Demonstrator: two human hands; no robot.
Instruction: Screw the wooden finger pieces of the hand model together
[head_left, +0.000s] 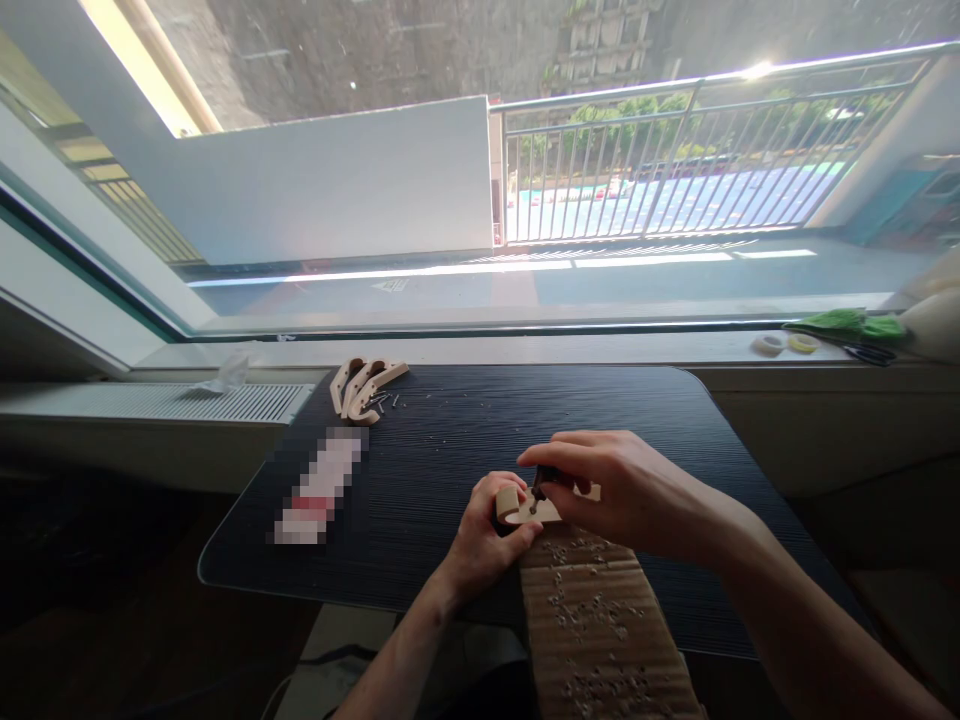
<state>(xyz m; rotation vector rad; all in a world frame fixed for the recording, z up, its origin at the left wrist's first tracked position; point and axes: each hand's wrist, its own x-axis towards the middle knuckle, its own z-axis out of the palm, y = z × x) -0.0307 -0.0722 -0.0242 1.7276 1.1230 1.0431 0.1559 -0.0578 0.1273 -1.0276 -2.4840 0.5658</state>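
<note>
Gripping a hooked wooden piece (pixel 508 503) at the far end of the cardboard (pixel 600 610) on the counter (pixel 420 540), the left hand (pixel 489 525) braces it beneath a dark-handled tool (pixel 547 480) clutched in the right hand (pixel 611 485); excess tilt could skid its tip fingerward.

Daylight flooding in through big window (pixel 480 200), outside hazy, washed out! Hard sparkle on top bar of railing (pixel 673 160). Tabletop (pixel 465 430) dark, faint sheen toward far edge. Right hand (pixel 611 485) bright on top, dim underneath. Lower left corner nearly black. Edges stretched, wide-angle. Patch (pixel 319 490) at left: pixelated.
</note>
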